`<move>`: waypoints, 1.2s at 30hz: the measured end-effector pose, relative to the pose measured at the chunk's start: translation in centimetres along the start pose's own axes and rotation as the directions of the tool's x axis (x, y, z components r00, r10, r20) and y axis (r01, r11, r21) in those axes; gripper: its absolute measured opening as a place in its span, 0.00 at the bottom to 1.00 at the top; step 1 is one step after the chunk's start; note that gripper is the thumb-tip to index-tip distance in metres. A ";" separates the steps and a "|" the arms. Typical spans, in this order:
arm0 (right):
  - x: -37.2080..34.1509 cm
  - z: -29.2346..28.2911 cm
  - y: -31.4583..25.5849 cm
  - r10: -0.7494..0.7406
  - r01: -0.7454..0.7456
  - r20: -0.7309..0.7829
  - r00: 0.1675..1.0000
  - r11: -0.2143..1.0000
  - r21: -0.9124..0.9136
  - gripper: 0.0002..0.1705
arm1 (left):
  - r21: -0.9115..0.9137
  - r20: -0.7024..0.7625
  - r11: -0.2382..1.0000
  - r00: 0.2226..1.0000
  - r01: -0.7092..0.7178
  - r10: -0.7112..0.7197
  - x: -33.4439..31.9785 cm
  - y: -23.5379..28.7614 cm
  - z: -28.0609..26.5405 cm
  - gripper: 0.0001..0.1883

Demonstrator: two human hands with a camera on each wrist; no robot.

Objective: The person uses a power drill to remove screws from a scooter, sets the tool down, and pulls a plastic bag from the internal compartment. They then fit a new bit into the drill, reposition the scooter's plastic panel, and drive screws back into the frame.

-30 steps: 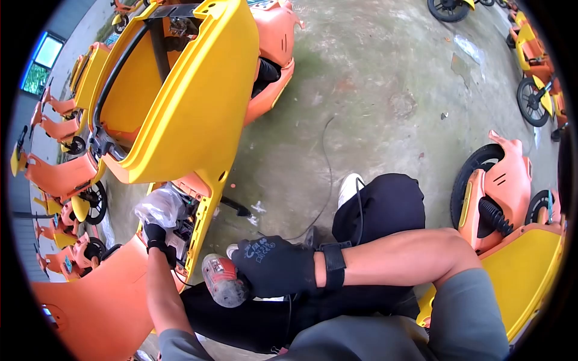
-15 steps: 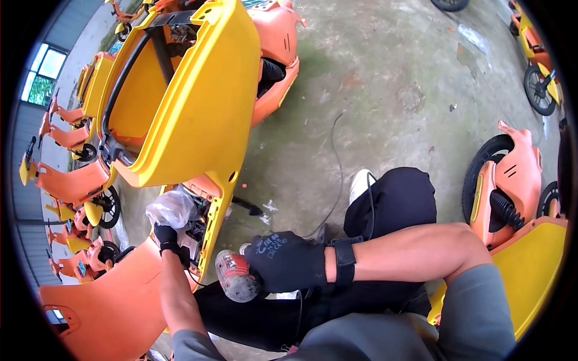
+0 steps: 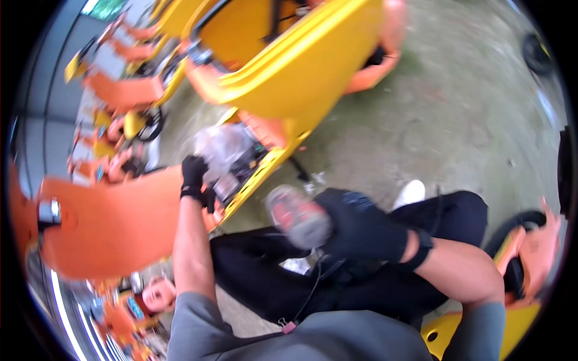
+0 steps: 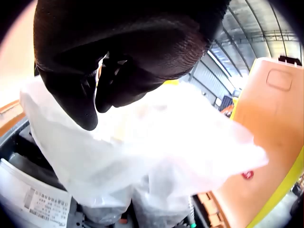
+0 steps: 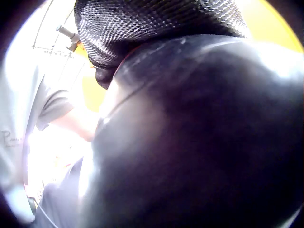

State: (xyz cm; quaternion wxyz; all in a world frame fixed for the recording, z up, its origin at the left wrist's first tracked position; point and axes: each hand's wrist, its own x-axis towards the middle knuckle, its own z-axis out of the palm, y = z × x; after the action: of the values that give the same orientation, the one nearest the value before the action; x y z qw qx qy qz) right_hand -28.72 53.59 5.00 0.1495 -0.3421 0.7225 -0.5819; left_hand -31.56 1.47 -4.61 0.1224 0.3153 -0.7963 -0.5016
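Observation:
My left hand (image 3: pixel 194 175), in a black glove, is at the open compartment of the scooter (image 3: pixel 271 171) and grips a crumpled clear plastic bag (image 3: pixel 221 144). In the left wrist view the curled fingers of that hand (image 4: pixel 118 52) lie over the whitish bag (image 4: pixel 142 142), beside a labelled silver part (image 4: pixel 35 199). The gloved right hand (image 3: pixel 364 228) holds a red and grey power tool (image 3: pixel 298 218) above my lap. Seen from the right wrist, a large dark rounded surface (image 5: pixel 199 133) fills much of the view below the glove (image 5: pixel 152 28); its lower side is blurred.
An orange panel (image 3: pixel 114 222) extends left of the compartment, and a yellow body shell (image 3: pixel 301 72) rises above it. More orange and yellow scooters line the left. Another stands at the lower right (image 3: pixel 536 259). A thin cable (image 3: pixel 310 295) hangs near my lap.
The head view has turned left, so the scooter and both hands appear further right and higher. The left hand remains at the bag and the right hand still holds the tool.

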 end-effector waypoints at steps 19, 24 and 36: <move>0.6 -3.6 -4.1 0.336 -0.405 0.226 0.914 0.743 0.534 0.27 | -0.394 0.598 0.911 0.718 -0.124 0.356 -19.2 20.5 7.0 0.11; 0.5 -3.7 -3.4 0.322 -0.382 0.207 0.924 0.752 0.537 0.27 | -0.397 0.596 0.902 0.701 -0.168 0.393 -19.0 20.6 7.6 0.10; 0.5 -3.3 -3.0 0.308 -0.360 0.196 0.931 0.864 0.353 0.25 | -0.445 0.590 0.870 0.660 -0.214 0.465 -19.0 20.6 7.1 0.09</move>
State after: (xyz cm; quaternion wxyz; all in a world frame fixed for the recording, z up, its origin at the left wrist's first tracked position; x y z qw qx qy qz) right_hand -30.17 55.42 8.82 0.3599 -0.2136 0.6316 -0.6526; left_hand -28.33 24.59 12.38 -0.0329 -0.0734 -0.7314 -0.6772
